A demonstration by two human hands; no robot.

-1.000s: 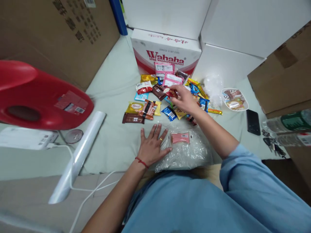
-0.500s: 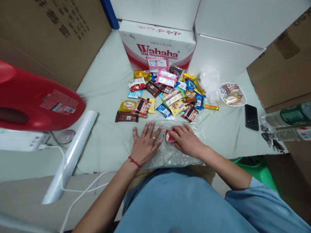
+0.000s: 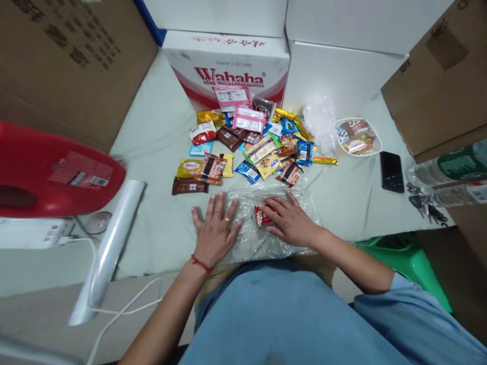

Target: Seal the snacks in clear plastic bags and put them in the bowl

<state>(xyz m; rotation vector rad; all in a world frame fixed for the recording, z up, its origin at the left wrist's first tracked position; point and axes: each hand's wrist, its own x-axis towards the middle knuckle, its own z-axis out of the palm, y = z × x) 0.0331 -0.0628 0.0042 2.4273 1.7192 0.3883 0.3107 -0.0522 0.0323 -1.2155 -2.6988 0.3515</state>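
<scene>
A clear plastic sheet (image 3: 247, 243) lies wrinkled at the table's front edge; I cannot tell whether it is a bag. On it sits a small red snack packet (image 3: 261, 217), its right part hidden under fingers. My right hand (image 3: 291, 219) grips this packet from the right, fingers over the top and thumb at the lower edge. My left hand (image 3: 216, 228), with a ring and a red bracelet, lies palm down with fingers spread, at the sheet's left edge. It holds nothing. Beyond both hands lies a pile of wrapped snacks (image 3: 262, 149) in several colours.
A Wahaba-style red and white carton (image 3: 228, 63) stands behind the pile. To the right are a snack tub (image 3: 359, 147), a phone (image 3: 391, 172), keys (image 3: 426, 209) and bottles (image 3: 460, 167). A red jug (image 3: 76, 172), a power bank (image 3: 34, 233) and a plastic roll (image 3: 110, 248) occupy the left.
The head view has shifted a little. My left hand has slid slightly left, away from the red packet. My right hand stays over the packet, with slightly more of it showing.
</scene>
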